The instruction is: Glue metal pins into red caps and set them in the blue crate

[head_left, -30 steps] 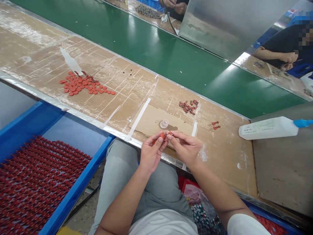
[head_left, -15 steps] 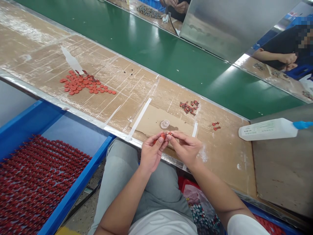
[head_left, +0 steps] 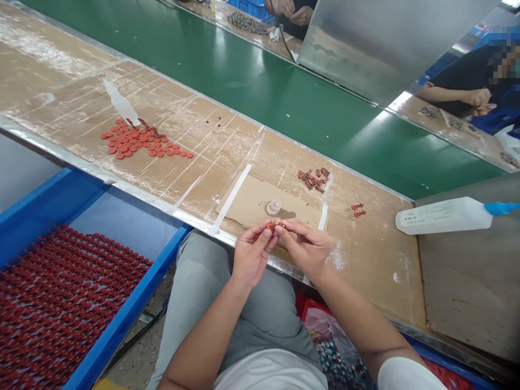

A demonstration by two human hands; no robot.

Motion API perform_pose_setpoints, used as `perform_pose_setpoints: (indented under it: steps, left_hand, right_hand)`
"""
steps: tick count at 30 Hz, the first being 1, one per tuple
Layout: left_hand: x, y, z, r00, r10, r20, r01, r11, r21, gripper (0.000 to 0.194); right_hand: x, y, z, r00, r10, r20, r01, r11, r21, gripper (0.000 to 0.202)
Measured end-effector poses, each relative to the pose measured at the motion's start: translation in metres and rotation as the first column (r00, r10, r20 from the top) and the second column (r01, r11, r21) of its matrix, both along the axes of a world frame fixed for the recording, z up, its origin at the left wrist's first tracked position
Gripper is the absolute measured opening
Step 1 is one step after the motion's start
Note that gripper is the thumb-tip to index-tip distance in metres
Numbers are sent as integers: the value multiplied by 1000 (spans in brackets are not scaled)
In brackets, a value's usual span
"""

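My left hand (head_left: 252, 254) pinches a small red disc (head_left: 270, 226) at the front edge of the cardboard-covered table. Fingertips of my right hand (head_left: 306, 244) meet it there, closed on a small red piece (head_left: 280, 225) that touches the disc; its shape is mostly hidden. Just behind my hands a small clear round dish (head_left: 273, 207) sits on a taped cardboard sheet (head_left: 252, 197). Beyond it lies a heap of small red-and-dark figures (head_left: 314, 179), with two more red pieces (head_left: 358, 210) to its right. Several red discs (head_left: 134, 142) are spread at the left.
A white bottle with a blue tip (head_left: 444, 215) lies at the right. Behind the table runs a green belt (head_left: 244, 81). A blue tray (head_left: 134, 300) of red pieces stands at lower left. Two other people's hands show across the belt.
My right hand has shifted slightly left, bringing its red piece closer against the disc. My left hand has hardly moved. Specks on the green belt have shifted left.
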State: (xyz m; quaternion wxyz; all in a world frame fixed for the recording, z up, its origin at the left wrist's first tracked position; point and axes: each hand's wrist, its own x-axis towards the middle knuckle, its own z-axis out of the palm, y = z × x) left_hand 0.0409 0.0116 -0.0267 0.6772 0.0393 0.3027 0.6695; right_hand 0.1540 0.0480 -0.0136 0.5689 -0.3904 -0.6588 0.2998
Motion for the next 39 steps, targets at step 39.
perform_pose_setpoints:
  steps: [39]
  left_hand:
    - [3,-3,-4,978,103,-183,-93,994,63,19]
  right_hand:
    - [1,0,0,998,10,61,-11,1000,8,23]
